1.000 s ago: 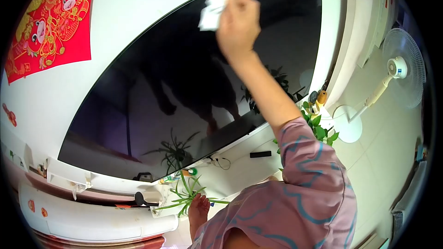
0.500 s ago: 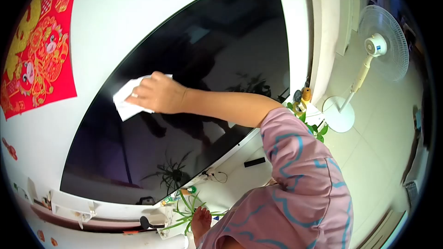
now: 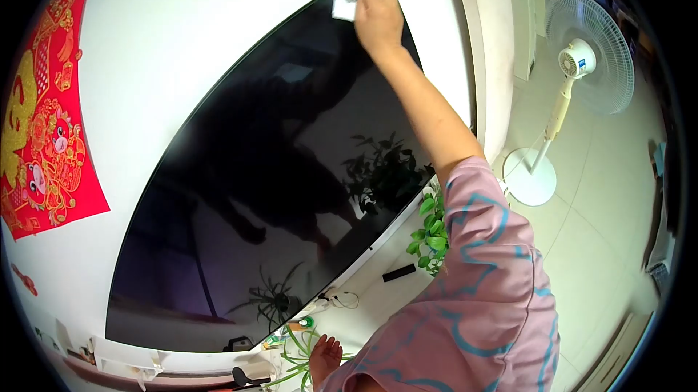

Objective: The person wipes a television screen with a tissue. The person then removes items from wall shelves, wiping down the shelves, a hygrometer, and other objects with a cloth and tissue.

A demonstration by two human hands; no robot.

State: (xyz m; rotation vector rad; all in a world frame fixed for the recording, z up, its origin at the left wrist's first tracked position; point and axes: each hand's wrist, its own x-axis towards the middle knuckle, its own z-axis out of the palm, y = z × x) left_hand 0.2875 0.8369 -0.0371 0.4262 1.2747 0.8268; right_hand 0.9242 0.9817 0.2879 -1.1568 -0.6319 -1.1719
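From my remote station I see the right hand (image 3: 379, 17) pinching a white cloth (image 3: 345, 9) at its fingertips, over the dark screen's (image 3: 240, 145) top corner. Most of the screen lies below and leftward of that hand; how much the cloth has covered, and what is left, I cannot tell. Farther below, the left hand (image 3: 325, 355), loosely curled, seemingly bare, sits beside a long-leaved plant (image 3: 299, 369).

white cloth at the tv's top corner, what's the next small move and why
I'd probably slide the white cloth down onto the TV: the right hand holds it at the top corner, where part of it reaches past the edge over the wall, and most of the dark screen lies below.
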